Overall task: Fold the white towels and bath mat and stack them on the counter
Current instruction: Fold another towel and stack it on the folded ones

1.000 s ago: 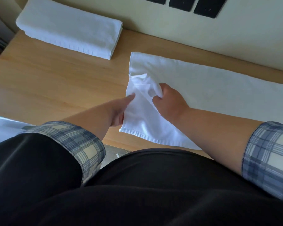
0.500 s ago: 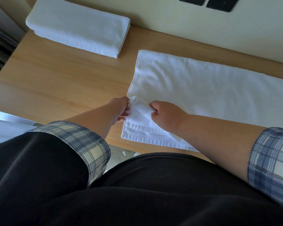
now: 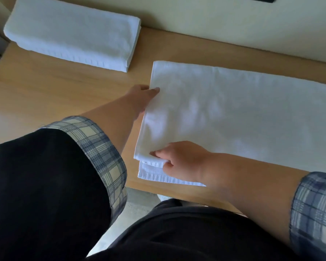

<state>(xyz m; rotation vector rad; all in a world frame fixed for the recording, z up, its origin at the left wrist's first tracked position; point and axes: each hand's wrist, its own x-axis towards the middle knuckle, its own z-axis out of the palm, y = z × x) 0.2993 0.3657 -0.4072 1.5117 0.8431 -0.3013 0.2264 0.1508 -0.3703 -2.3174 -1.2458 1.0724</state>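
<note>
We record one white towel (image 3: 233, 110) lying flat on the right half of the wooden counter (image 3: 45, 87). Its long axis runs left to right, close to parallel with the counter's back edge, and its right end passes out of view. Its short left edge points toward the counter's left side, and its near long edge lies just inside the counter's front edge. At the near-left corner the cloth lies in layers, with a ribbed hem of the lower layer showing beneath the upper one.

The left hand (image 3: 141, 97) sits at the towel's short left edge, toward the far corner. Its thumb is laid on top of the cloth. The other fingers go under the edge, and we cannot tell how they lie, though the edge appears pinched between them and the thumb.

The right hand (image 3: 181, 157) is at the near-left corner, fingers curled together and clamped on the corner of the upper layer, which is raised slightly off the layer below.

A folded towel (image 3: 73, 32) rests at the counter's far-left corner, well apart from the flat towel. Its long axis also runs left to right, slanting slightly toward the front on the right.

Both forearms show rolled plaid sleeves (image 3: 102, 147). A pale wall (image 3: 215, 19) meets the counter's back edge.
</note>
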